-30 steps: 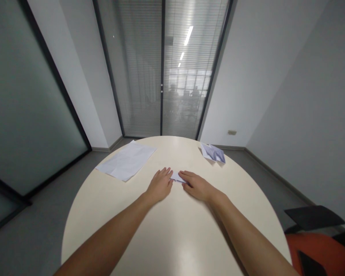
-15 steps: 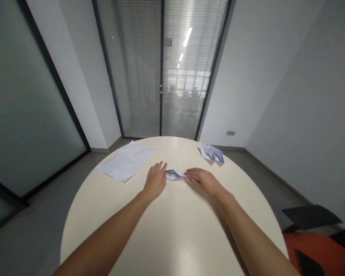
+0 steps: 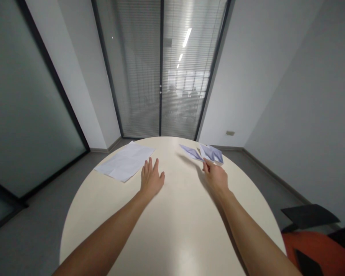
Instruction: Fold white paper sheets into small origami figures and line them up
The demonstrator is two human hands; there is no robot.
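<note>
Between the fingertips of my right hand is one end of a folded piece of paper, lifted off the table with its shadow below. Just behind and to the right of it lie other folded papers, bluish-grey on the shaded side. My left hand has its fingers spread, palm down and holding nothing. Beyond its fingertips, to the left, white paper sheets rest flat near the table's far left edge.
The round cream table fills the lower middle. At the right stands a red chair with a black armrest. Past the table are a glass partition with blinds and grey walls.
My right hand has pinched the folded paper and carried it up and right, beside the other folded papers. My left hand has let go of it and shifted slightly left, fingers spreading.
</note>
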